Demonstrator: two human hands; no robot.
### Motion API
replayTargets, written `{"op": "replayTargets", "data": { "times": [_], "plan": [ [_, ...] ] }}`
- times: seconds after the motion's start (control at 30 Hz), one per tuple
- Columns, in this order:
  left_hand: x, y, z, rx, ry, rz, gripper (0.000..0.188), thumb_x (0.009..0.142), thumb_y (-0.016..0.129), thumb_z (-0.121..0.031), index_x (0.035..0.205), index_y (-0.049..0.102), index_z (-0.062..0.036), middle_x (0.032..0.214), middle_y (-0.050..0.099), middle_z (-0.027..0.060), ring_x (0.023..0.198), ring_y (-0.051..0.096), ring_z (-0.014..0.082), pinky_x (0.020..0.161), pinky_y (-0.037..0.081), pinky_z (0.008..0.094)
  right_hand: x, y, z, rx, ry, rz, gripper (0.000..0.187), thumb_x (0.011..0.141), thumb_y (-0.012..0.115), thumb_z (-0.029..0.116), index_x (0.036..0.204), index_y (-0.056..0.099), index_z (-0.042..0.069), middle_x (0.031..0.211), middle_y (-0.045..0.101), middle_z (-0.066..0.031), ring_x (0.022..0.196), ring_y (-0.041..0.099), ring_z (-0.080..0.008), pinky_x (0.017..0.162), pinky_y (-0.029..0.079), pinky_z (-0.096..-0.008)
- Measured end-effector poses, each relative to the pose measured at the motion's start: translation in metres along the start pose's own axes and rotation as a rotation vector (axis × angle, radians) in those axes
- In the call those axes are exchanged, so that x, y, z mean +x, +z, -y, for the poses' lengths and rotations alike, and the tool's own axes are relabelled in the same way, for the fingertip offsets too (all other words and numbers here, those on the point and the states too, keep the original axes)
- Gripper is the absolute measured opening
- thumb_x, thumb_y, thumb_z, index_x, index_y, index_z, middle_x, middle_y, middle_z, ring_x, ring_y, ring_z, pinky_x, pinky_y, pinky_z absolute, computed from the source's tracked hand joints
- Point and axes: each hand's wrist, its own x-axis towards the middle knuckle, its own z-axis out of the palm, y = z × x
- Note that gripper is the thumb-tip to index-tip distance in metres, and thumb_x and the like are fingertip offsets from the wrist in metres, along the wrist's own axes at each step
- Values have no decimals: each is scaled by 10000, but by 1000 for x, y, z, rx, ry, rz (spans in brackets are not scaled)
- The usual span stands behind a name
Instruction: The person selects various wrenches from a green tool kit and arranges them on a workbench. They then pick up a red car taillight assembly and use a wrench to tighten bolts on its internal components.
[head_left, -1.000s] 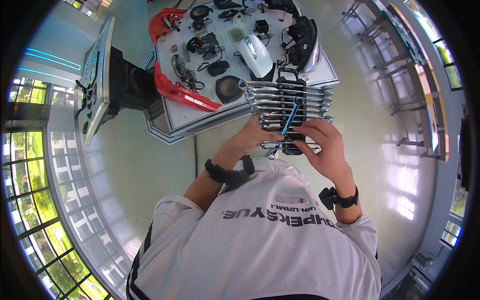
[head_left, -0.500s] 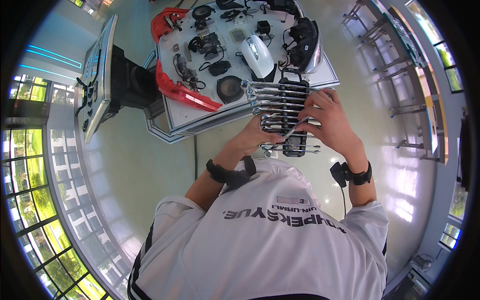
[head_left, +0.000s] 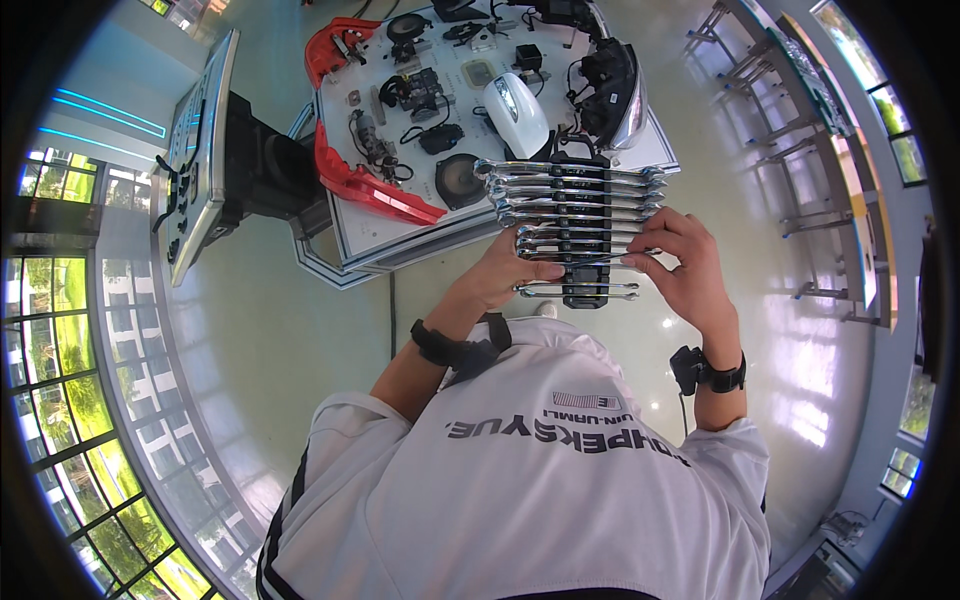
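Observation:
A black wrench rack (head_left: 583,299) stretches away from me, with several chrome combination wrenches (head_left: 570,190) lying crosswise in it. My left hand (head_left: 500,272) grips the rack's left side, its fingers partly hidden behind the wrenches. Its thumb lies against the left end of one slim wrench (head_left: 600,261). That wrench crosses the rack almost level, and my right hand (head_left: 682,258) pinches its right end between thumb and fingers. Nearer to me, another wrench (head_left: 610,291) sits across the rack's lower end.
Beyond the rack stands a white display table (head_left: 380,240) carrying car parts: red tail lights (head_left: 370,190), a white mirror cover (head_left: 515,115), a headlight (head_left: 625,100) and a round speaker (head_left: 460,180). A monitor on a stand (head_left: 205,150) is at left, workbenches (head_left: 850,180) at right.
The slim wrench has swung from a slant to nearly level across the rack. My right hand has moved right and slightly down, uncovering the right ends of the farther wrenches.

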Motion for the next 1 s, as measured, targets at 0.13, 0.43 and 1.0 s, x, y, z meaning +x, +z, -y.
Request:
{"op": "replayTargets", "data": {
  "times": [0.13,0.43,1.0],
  "plan": [
    [1,1,1,-24,2,18,624,698,772,0,1240,464,-30,1111,598,90,989,613,200,846,544,337,-15,5,2,55,35,-24,119,674,749,113,773,690,83,787,589,-17,698,514,-219,614,400,-329],
    [2,2,0,-22,15,34,577,704,761,5,1215,496,-20,1083,620,96,962,625,196,818,551,330,-20,14,10,-25,3,0,74,694,730,101,759,697,87,766,586,-4,741,519,-194,646,378,-321],
    [1,3,-5,576,424,77,534,720,721,51,1202,497,0,1091,618,102,967,621,195,838,529,318,-53,79,-12,1012,758,-337,878,805,725,202,1403,134,-51,1290,438,-207,1079,548,-240,874,479,-354]
  ]
}}
